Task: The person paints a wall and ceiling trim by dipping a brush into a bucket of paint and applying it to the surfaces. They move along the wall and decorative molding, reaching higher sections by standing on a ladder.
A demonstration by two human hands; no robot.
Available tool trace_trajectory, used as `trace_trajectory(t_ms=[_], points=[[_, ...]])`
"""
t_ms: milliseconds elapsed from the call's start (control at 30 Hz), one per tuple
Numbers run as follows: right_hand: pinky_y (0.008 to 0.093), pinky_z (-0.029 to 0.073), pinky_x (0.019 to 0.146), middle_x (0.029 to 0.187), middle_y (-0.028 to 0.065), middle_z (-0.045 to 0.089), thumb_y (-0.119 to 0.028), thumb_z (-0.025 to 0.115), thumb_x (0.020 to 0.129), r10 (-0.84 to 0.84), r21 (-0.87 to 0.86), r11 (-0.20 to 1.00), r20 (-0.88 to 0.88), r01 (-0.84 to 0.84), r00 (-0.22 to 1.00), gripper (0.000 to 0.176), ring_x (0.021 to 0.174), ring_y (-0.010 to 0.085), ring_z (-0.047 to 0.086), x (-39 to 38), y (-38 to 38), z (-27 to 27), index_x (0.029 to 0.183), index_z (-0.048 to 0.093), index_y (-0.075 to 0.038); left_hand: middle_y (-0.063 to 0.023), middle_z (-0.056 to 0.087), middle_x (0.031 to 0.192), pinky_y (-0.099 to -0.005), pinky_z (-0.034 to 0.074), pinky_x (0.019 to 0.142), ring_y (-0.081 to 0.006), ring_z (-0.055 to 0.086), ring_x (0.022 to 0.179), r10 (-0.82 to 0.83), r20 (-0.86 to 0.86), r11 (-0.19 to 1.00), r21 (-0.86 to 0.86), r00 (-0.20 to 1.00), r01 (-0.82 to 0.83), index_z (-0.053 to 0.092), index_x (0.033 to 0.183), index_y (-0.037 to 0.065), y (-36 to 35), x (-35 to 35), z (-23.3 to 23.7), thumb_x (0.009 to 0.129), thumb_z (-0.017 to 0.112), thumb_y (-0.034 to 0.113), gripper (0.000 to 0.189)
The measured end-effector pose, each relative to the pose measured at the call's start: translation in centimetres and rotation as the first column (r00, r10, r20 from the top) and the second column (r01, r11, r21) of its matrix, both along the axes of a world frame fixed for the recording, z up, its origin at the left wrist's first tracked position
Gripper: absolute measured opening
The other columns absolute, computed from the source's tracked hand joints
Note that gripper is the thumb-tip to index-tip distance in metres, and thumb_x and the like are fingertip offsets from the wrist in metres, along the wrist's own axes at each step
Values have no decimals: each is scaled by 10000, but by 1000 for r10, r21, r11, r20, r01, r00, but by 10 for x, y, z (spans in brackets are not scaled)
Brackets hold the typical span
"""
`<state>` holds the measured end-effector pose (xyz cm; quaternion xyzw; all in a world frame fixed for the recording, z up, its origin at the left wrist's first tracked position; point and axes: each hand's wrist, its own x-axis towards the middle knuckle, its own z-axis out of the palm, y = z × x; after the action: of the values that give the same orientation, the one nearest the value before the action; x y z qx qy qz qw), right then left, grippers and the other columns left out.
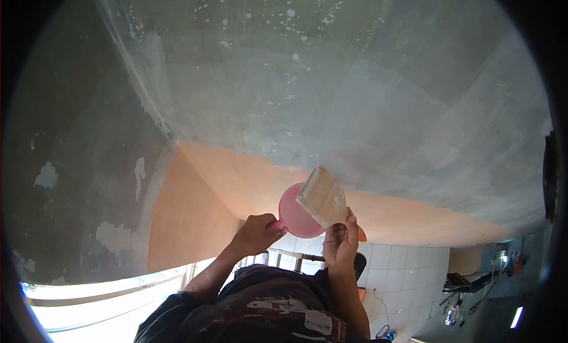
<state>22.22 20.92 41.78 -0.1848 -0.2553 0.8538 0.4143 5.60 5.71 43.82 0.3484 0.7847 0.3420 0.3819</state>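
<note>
My left hand (254,233) is closed round the short handle of a pink plastic dipper (291,216), whose round bowl faces up in front of my chest. In my right hand (341,242) is a wide flat paintbrush (324,198), pale and smeared, gripped between thumb and fingers. Its broad head points up and to the left and overlaps the right side of the dipper in this view. An orange tip (362,235) shows just beside my right fingers. Ahead stands a wall (331,94), grey above and orange below, with white spatters near the top.
A side wall (77,165) with flaking pale patches meets the front wall at a corner on the left. Bright window openings (106,304) lie low on the left. White floor tiles (408,263) spread below right, with a cable (381,304) and dark equipment (467,282).
</note>
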Motion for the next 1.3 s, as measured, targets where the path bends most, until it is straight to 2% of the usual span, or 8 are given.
trace_trajectory(t_ms=[100, 200, 433, 600, 700, 900, 1133, 1300], points=[[317, 531, 942, 1151, 89, 637, -268, 579, 959, 11, -13, 1000, 4, -11, 1000, 380, 1062, 162, 620, 1, -1, 2, 1237, 541, -11, -170, 638, 715, -375, 480, 637, -242, 611, 646, 48, -11, 994, 99, 999, -47, 647, 887, -14, -5, 1, -4, 865, 676, 377, 393], [356, 453, 1019, 1248, 73, 576, -282, 593, 949, 17, -8, 1000, 1, -17, 1000, 415, 1179, 185, 541, 1, -3, 2, 1283, 514, -47, -199, 658, 806, -406, 495, 693, -318, 656, 757, 25, -71, 995, 94, 997, -18, 654, 890, 7, -10, -3, -5, 870, 663, 385, 379], [362, 489, 988, 1257, 75, 576, -279, 619, 935, -111, 296, 943, -147, 151, 983, 382, 1160, 214, 564, -34, 19, 83, 1243, 516, -76, -209, 653, 824, -410, 492, 717, -346, 648, 790, 2, -95, 990, 142, 995, 11, 648, 865, -7, -20, -11, -8, 871, 653, 415, 422], [447, 477, 990, 1233, 102, 562, -232, 597, 947, -204, 593, 691, -389, 414, 898, 349, 1161, 252, 558, -76, 35, 216, 1233, 495, -60, -208, 662, 845, -411, 494, 738, -344, 645, 821, -7, -91, 997, 74, 996, 14, 652, 870, -3, -21, -11, -6, 872, 628, 466, 470], [396, 561, 873, 1190, 107, 551, -144, 601, 927, -272, 614, 558, -501, 559, 822, 326, 1090, 211, 582, -104, 26, 313, 1216, 512, -21, -106, 652, 742, -351, 496, 680, -189, 636, 716, -29, -64, 998, 62, 998, 33, 657, 880, 25, -23, -7, -7, 894, 611, 512, 489], [330, 578, 823, 1044, 131, 617, -88, 630, 892, -74, 723, 308, -630, 619, 773, 284, 899, 184, 640, -161, 7, 490, 1126, 589, 69, -118, 664, 758, -353, 504, 696, -220, 642, 729, -70, -102, 994, 81, 992, 79, 667, 927, 22, -22, -5, -7, 897, 598, 519, 503], [290, 585, 751, 939, 124, 666, -85, 673, 855, 103, 835, 65, -551, 547, 828, 266, 800, 179, 674, -245, -48, 576, 1067, 637, 72, -127, 674, 783, -356, 512, 708, -227, 654, 749, -3, -37, 987, 158, 999, 9, 666, 963, 20, -30, 3, -4, 899, 593, 521, 510], [261, 587, 644, 894, 120, 679, -85, 716, 805, -23, 900, -52, -435, 433, 900, 249, 719, 165, 682, -299, -82, 585, 1006, 668, 53, -136, 671, 786, -360, 514, 713, -228, 654, 749, 59, -21, 987, 152, 998, -56, 667, 963, 17, -35, 7, -5, 899, 600, 504, 496]])
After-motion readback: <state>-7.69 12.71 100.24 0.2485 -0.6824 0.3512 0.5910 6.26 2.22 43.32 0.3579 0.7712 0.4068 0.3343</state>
